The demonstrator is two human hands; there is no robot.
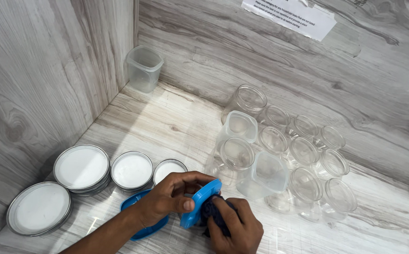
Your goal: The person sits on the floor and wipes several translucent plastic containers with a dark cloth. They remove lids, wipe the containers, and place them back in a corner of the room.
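Two hands (204, 207) — grey wood-grain counter (157, 122)

1. The left hand (171, 197) is curled, thumb and fingers pinched together, forearm stretched in from the lower left.
2. The right hand (235, 228) is held close beside it, fingers bent inward.

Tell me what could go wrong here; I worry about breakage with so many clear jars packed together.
The right hand rubs a dark cloth on the blue lid close beside the clear jars; a wide elbow swing might knock the nearest over. The left hand pinches the lid only at its rim, so it may slip. The stacked white lids could slide if bumped.
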